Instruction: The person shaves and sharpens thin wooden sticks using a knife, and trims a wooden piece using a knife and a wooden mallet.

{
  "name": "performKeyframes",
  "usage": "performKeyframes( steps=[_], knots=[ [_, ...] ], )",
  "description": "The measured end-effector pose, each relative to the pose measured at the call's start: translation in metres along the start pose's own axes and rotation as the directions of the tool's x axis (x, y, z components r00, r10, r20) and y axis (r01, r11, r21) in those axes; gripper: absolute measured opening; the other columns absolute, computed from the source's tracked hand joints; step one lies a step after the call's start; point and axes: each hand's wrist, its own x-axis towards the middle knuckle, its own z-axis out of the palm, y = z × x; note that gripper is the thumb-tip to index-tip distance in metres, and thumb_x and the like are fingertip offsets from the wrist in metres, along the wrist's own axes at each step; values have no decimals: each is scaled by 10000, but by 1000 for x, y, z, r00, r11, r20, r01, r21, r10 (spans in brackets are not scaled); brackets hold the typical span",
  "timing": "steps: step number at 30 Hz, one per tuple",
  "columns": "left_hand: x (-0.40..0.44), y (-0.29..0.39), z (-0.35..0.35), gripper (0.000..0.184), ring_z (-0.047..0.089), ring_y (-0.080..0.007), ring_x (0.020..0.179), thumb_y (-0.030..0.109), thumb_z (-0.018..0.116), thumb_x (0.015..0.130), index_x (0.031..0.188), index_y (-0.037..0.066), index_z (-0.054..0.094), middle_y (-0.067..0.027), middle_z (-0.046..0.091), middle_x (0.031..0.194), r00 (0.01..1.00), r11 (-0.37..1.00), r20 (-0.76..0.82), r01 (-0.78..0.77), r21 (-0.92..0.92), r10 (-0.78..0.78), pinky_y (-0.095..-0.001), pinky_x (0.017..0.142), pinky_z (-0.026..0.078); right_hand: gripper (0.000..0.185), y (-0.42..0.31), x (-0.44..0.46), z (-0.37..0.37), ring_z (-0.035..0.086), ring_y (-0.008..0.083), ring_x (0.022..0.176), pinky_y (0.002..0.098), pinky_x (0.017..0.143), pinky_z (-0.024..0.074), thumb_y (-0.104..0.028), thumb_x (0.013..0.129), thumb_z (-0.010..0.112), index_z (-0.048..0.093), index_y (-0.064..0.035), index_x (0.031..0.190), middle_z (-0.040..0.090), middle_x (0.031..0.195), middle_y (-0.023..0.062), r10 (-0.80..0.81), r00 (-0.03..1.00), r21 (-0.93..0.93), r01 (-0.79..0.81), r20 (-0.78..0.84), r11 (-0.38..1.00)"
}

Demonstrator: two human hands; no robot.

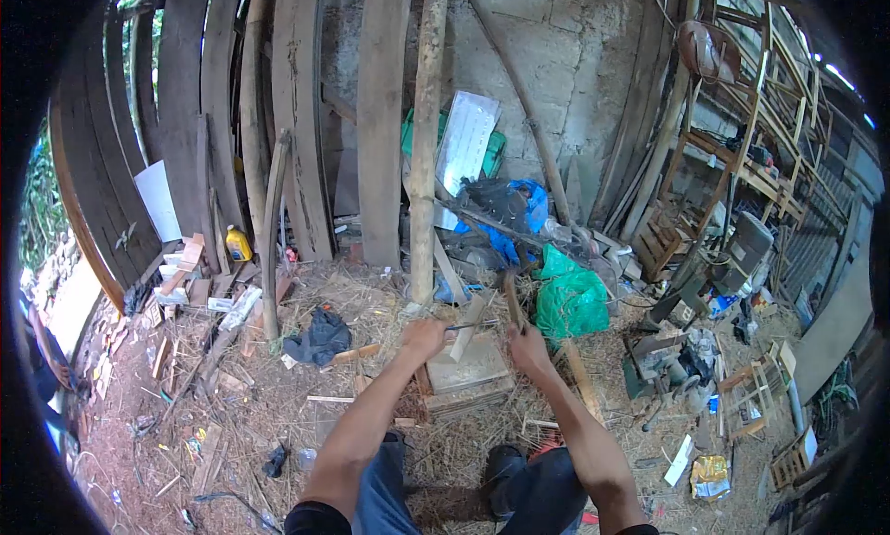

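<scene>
My left hand (pixel 424 338) is closed around the near end of a thin dark tool whose shaft points right, toward a small wood strip (pixel 468 328). My right hand (pixel 529 346) grips a wooden handle (pixel 513 300) that rises upward from the fist; its far end is hard to make out. Between and below the hands lies a low wooden block (pixel 470 366) on the straw-covered ground. The small strip leans upright at the block's back edge, close to the tool's shaft.
A green plastic bag (pixel 571 299) lies beyond my right hand, a dark cloth (pixel 320 337) to the left. A wooden post (pixel 425 164) stands ahead. Metal parts (pixel 681 363) are piled at right. Part of another person (pixel 51 359) shows at the left edge.
</scene>
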Motion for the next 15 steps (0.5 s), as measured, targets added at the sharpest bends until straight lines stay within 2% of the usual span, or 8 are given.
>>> performKeyframes(
  steps=[1,5,6,8,9,12,13,15],
  knots=[
    [2,-2,4,341,643,-347,827,422,495,882,1036,154,639,-177,658,860,1000,1000,-2,-1,-11,1,-459,707,503,342,-15,1,-4,474,144,442,308,397,364,-360,916,491,549,-24,940,504,566,36,-184,971,-45,180,-150,983],
    [-3,-8,-4,377,643,-343,834,449,483,882,1022,141,648,-176,657,863,999,999,20,44,21,-45,-450,714,507,285,-115,-1,-57,398,83,430,272,385,310,-348,958,444,491,-67,965,381,526,-23,-258,938,347,328,-232,879],
    [-8,-6,-8,399,644,-342,836,465,484,877,1009,128,653,-175,658,863,999,999,-39,27,28,-26,-445,714,509,285,-126,6,-58,398,83,430,272,385,310,-348,958,444,491,-67,965,381,526,-23,-253,940,348,322,-229,881],
    [-4,-16,8,400,645,-338,835,467,489,873,998,127,659,-171,659,861,998,1000,-65,18,-8,-18,-442,710,511,223,-135,12,-60,373,56,438,255,378,275,-302,969,435,462,-80,968,354,549,-37,-423,819,354,556,-388,752],
    [-1,-19,14,401,647,-334,834,469,494,869,987,126,664,-167,660,859,995,999,-102,8,-42,-12,-439,707,514,239,-123,19,-52,423,108,461,280,396,318,-282,968,434,467,-47,985,439,599,8,-539,696,112,655,-474,748],
    [4,-17,15,363,649,-324,840,422,500,873,982,117,663,-167,660,861,998,997,-17,65,-38,-66,-436,716,515,298,-61,-16,6,547,427,744,433,615,418,-237,954,427,441,33,1080,561,803,249,-381,842,-15,406,-382,914],
    [5,-16,16,363,649,-324,840,422,500,873,982,117,663,-167,660,861,997,997,-20,69,-40,-70,-436,716,515,273,-11,-22,39,541,485,849,504,675,421,-172,930,435,443,39,1102,580,860,288,-473,820,-211,425,-321,880],
    [4,-13,21,298,649,-319,838,348,507,874,957,111,668,-157,663,871,988,980,151,-15,197,-16,-430,718,516,298,70,-36,79,555,472,874,523,750,440,-195,918,426,491,38,1093,585,906,294,-273,962,-353,251,-14,901]
  ],
)
